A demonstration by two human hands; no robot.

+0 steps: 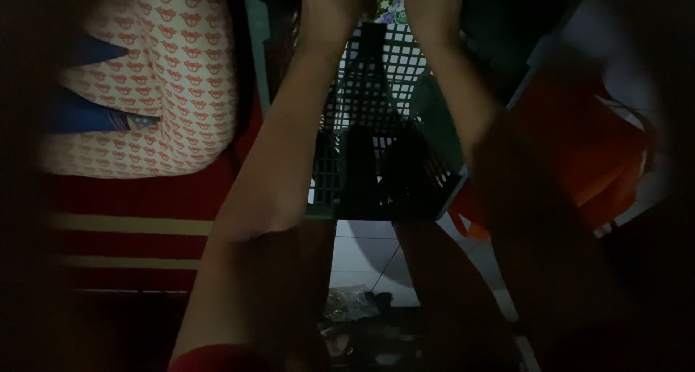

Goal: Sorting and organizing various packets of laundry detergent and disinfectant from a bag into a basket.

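Both my arms reach up and away from me over a dark green lattice crate (376, 126). My left hand (329, 6) and my right hand (433, 6) sit at the top edge of the view, on either side of a small patterned green and white package (389, 6). Their fingers are cut off by the frame's edge, so I cannot tell how they grip. The crate's open grid wall faces me and its inside is in shadow.
A cushion with a red pattern on cream (166, 75) lies at left on a red striped cloth (130, 227). An orange bag (579, 147) sits at right. White floor tiles (362, 252) and crumpled clear plastic (351, 303) show below the crate.
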